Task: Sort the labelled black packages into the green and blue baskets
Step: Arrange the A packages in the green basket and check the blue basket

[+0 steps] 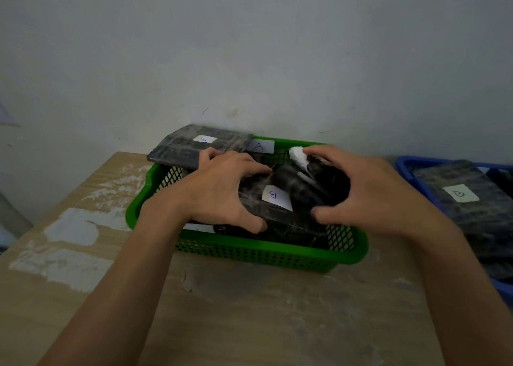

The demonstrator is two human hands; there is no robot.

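The green basket [249, 254] stands mid-table, with a white "A" tag [259, 145] on its far rim. Inside lie several black wrapped packages. My left hand [219, 190] and my right hand [358, 190] both grip a black package with a white "B" label [273, 197] from opposite sides, over the basket. A flat black package [194, 146] with a white label leans on the basket's far left rim. The blue basket [408, 168] sits at the right edge, and a black package labelled "B" [460, 196] lies on top in it.
The worn wooden table [249, 310] has white paint patches on its left part. A grey wall [249, 46] rises right behind the baskets. A white paper scrap [298, 156] sticks up by my right fingertips. The table's left edge drops off near a grey object [11, 218].
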